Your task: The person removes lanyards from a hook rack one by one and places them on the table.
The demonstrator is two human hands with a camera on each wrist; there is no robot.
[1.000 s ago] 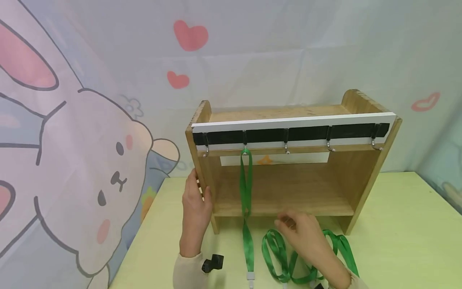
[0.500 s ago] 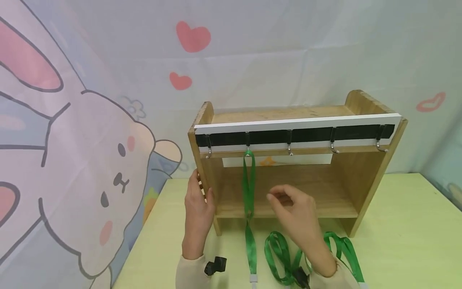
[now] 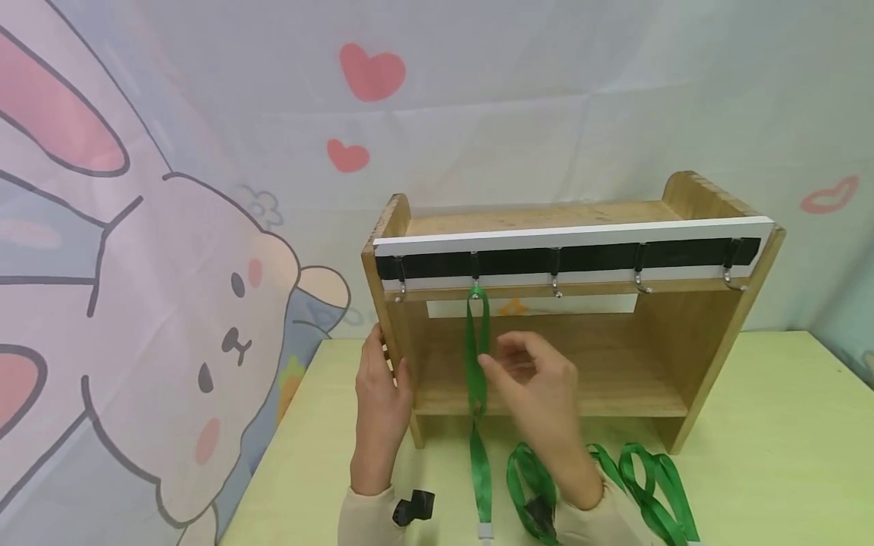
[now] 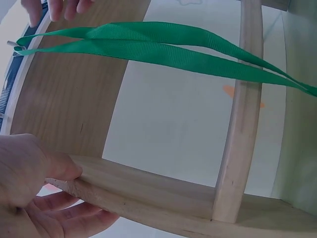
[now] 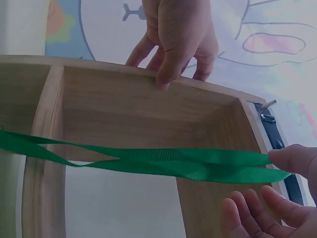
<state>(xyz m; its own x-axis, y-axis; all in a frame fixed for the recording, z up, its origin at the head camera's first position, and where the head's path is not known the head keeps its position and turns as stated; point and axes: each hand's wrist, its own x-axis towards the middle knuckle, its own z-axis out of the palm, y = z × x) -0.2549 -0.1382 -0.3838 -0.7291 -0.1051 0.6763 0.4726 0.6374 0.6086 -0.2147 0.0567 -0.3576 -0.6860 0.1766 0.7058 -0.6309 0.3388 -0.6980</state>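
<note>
My left hand (image 3: 384, 409) grips the left side panel of a small wooden shelf (image 3: 690, 341), thumb on the inner side and fingers outside, as the left wrist view shows. A green lanyard (image 3: 477, 379) hangs by its loop from the second hook (image 3: 476, 284) from the left, twisted partway down, a white clip (image 3: 485, 530) at its lower end. My right hand (image 3: 539, 387) is raised just right of this lanyard, fingers loosely bent and holding nothing. In the right wrist view its thumb (image 5: 292, 161) overlaps the lanyard near the hook.
More green lanyards (image 3: 658, 493) lie looped on the yellow-green table (image 3: 785, 425) in front of the shelf, partly behind my right forearm. Along the shelf's top front runs a black and white strip (image 3: 597, 260) with several metal hooks. Behind stands a printed cloth backdrop (image 3: 519, 114).
My right hand has risen from over the loose lanyards, up and left to the hanging one. My left hand keeps its grip on the shelf; the head view has shifted slightly.
</note>
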